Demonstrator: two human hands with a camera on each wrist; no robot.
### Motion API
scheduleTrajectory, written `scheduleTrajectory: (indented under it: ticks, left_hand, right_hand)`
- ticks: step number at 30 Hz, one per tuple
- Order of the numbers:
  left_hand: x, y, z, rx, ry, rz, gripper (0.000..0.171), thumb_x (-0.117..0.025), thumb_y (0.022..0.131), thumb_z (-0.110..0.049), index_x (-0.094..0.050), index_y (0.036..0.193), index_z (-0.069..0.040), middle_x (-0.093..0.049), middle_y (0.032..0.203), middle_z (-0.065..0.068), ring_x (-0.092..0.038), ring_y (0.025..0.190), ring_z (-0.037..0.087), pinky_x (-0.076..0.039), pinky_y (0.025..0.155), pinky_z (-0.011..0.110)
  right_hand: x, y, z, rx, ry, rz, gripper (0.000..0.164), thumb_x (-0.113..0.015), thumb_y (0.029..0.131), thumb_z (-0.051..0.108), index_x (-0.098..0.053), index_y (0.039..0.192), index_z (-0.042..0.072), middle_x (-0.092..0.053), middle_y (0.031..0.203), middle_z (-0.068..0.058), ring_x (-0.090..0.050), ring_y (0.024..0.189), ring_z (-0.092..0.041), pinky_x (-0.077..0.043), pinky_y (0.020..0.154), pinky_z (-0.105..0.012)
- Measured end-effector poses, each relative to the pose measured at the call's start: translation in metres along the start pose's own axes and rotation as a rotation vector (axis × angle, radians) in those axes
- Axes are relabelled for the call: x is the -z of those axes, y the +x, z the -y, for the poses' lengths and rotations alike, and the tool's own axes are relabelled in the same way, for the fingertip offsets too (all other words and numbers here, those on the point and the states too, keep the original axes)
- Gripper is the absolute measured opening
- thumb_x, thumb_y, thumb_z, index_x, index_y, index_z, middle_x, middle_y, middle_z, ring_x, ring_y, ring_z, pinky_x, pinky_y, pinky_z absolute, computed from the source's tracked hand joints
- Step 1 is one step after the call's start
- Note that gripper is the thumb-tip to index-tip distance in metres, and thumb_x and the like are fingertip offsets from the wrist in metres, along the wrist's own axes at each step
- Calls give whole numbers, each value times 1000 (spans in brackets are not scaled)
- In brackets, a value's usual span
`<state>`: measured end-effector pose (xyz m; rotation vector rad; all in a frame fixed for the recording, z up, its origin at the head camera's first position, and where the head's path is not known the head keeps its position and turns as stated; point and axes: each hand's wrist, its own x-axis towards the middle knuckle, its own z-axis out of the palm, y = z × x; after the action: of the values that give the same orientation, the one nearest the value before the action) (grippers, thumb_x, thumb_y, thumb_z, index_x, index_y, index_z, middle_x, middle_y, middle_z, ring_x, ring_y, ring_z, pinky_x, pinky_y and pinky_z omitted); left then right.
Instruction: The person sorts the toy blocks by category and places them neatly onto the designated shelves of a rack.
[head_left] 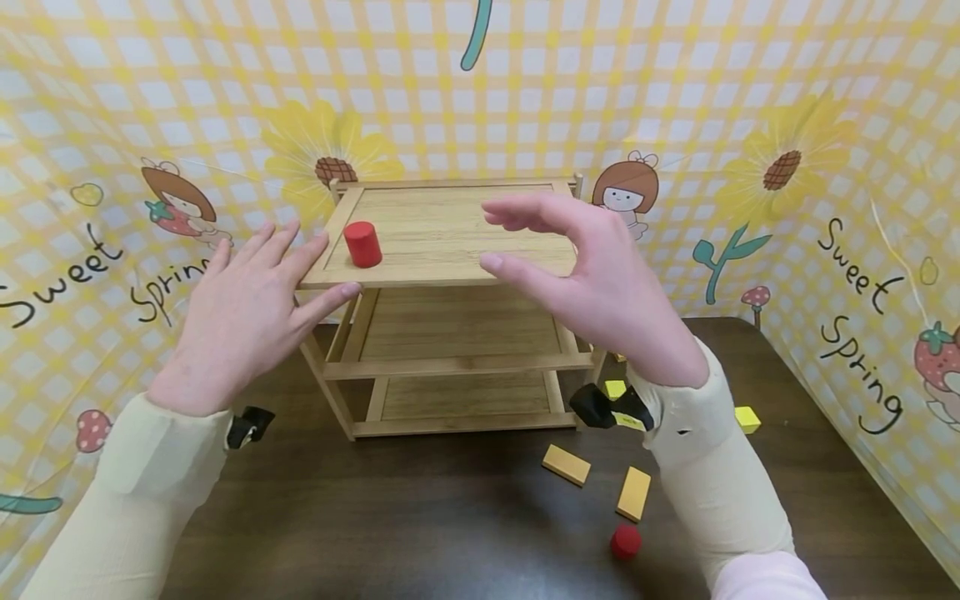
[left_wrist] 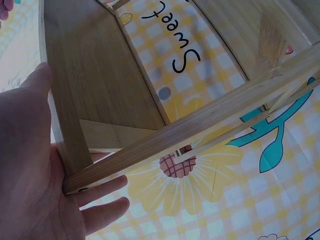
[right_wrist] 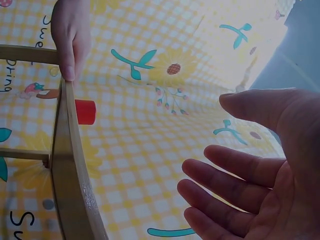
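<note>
A red cylinder [head_left: 363, 244] stands upright near the left front corner of the top board of a wooden three-tier shelf [head_left: 442, 225]. My left hand [head_left: 236, 312] rests against that corner, its thumb at the front edge and its fingers stretched along the left side. Seen from the left wrist, straight fingers [left_wrist: 105, 215] extend past the shelf's corner. Above the right part of the top board is my right hand [head_left: 600, 275], thumb and fingers spread apart around nothing. The right wrist view shows its palm facing the shelf, with the cylinder [right_wrist: 86, 112] well away from it.
On the dark table [head_left: 420, 517], right of centre, lie two flat orange-yellow blocks [head_left: 566, 465] and another red cylinder [head_left: 626, 542]. Yellow cubes [head_left: 747, 419] sit near my right forearm, partly hidden. A checked, printed cloth [head_left: 480, 100] hangs close behind the shelf and along both sides.
</note>
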<state>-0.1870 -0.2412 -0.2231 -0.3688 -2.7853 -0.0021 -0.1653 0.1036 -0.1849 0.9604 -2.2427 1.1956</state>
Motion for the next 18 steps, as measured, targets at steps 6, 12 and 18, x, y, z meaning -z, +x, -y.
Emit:
scheduleTrajectory:
  ticks: [6,12,18]
  left_hand:
    - [0,0,0,-5,2,10,88,-34,99,-74,-34,160,-11,-22,165,21,-17,151,43,0,119,64]
    - [0,0,0,0,1,11,89,-34,98,-75,-33,161,-12,-21,165,21,-17,151,43,0,119,64]
    - [1,1,1,-2,2,9,89,-34,98,-75,-32,161,-11,-21,165,20,-17,151,42,0,119,63]
  right_hand:
    - [3,-13,-1,21,-12,3,38,-78,93,29,-71,129,20,-69,123,15,-57,119,-2,-43,104,-34]
    - [8,-26,0,3,9,11,39,-79,92,26,-70,130,19,-68,124,15,-57,121,-3,-42,106,-36]
    - [15,-38,1,-8,0,14,39,-79,92,24,-70,130,22,-67,125,17,-59,120,-4,-43,106,-35]
